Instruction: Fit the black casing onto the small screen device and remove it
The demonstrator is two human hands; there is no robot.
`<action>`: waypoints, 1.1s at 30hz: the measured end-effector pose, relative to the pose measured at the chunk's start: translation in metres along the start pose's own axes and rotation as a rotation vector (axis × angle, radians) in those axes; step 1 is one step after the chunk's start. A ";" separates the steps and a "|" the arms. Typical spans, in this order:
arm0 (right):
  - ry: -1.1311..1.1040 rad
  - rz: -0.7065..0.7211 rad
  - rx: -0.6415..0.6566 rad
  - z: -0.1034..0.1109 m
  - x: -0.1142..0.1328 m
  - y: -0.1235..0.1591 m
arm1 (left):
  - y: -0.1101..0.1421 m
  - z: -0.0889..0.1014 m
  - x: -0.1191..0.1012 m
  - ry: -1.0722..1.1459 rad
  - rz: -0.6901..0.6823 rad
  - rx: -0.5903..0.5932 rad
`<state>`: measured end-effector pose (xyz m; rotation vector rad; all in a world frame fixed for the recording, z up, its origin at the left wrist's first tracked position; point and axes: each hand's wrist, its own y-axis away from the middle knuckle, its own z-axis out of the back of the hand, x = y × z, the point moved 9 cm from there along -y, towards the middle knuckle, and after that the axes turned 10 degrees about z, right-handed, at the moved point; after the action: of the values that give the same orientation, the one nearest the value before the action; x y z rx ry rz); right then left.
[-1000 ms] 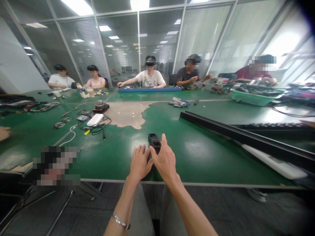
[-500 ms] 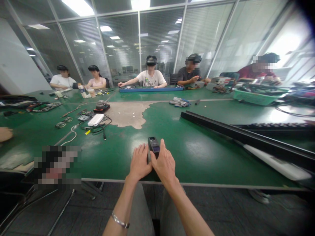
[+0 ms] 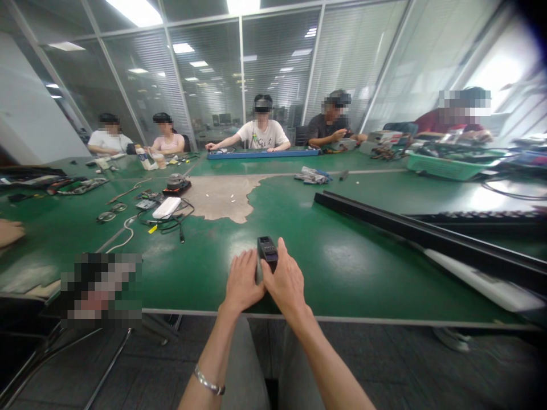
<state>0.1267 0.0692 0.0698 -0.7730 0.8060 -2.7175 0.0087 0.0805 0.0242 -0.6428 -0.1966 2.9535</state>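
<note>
A small dark box-shaped device with slots in its top lies on the green table in front of me, between my hands. My left hand rests along its left side, fingers stretched forward and close together. My right hand is around the near part of the device, thumb on the left and index finger stretched along the right side. The two thumbs meet near the device's close end, which they hide. A silver bracelet circles my left wrist.
A long black rail lies at right over a white bar. At left are a white box-like device with cables and eyeglasses. Gloves and a green basket sit farther back. Several people sit across the table.
My right index finger and the top of the device have shifted very slightly. Both hands otherwise stay where they were.
</note>
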 end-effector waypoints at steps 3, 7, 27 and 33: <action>-0.067 -0.023 -0.069 0.012 0.000 -0.007 | -0.001 -0.001 0.001 -0.007 -0.007 -0.026; -0.159 -0.052 -0.182 0.035 -0.011 -0.014 | -0.001 -0.001 0.000 -0.023 -0.021 -0.057; -0.001 -0.122 -0.187 0.034 -0.085 0.023 | -0.002 0.002 -0.008 -0.090 -0.005 -0.020; 0.043 -0.104 -0.161 0.028 -0.087 0.024 | -0.002 0.001 -0.008 -0.090 -0.007 -0.022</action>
<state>0.2155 0.0653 0.0393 -0.8120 1.0324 -2.7951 0.0152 0.0815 0.0290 -0.5106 -0.2383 2.9803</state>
